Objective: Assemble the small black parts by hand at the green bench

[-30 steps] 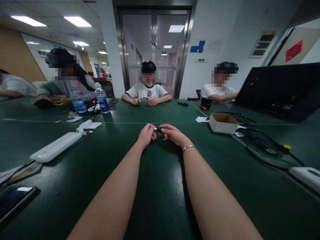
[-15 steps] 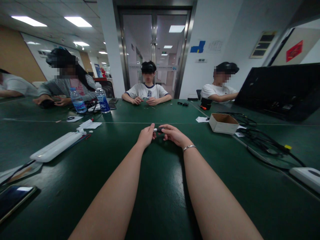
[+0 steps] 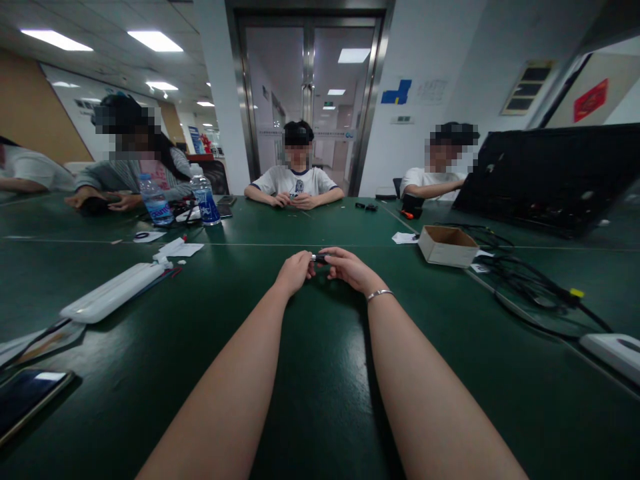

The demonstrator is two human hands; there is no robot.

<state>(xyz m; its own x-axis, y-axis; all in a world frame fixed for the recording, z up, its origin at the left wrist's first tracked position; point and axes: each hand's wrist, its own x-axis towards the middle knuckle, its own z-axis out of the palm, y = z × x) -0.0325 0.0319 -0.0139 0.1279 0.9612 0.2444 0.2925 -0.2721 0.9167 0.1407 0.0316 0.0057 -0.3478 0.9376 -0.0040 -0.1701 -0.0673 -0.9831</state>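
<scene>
Between my two hands, just above the green table [image 3: 320,347], is a small slim black object with a silver end [image 3: 321,258]; its exact kind is too small to make out. My left hand [image 3: 295,272] is closed on the silver end, its thumb on top. My right hand [image 3: 347,268], below a silver bracelet [image 3: 380,293], pinches the black end between thumb and fingers. Parts of the object are hidden by the fingers of both hands.
A white box [image 3: 447,247], black cables [image 3: 535,283] and a large black screen [image 3: 545,177] are on the right. Left are a white power strip [image 3: 115,293], a phone [image 3: 33,400] and two bottles [image 3: 205,197]. Several people sit around the table, one person [image 3: 297,180] straight across.
My left thumb has come down from pointing up and now lies lower over the silver end. On the right, the black screen has shifted and tilted, a person's hand beside it.
</scene>
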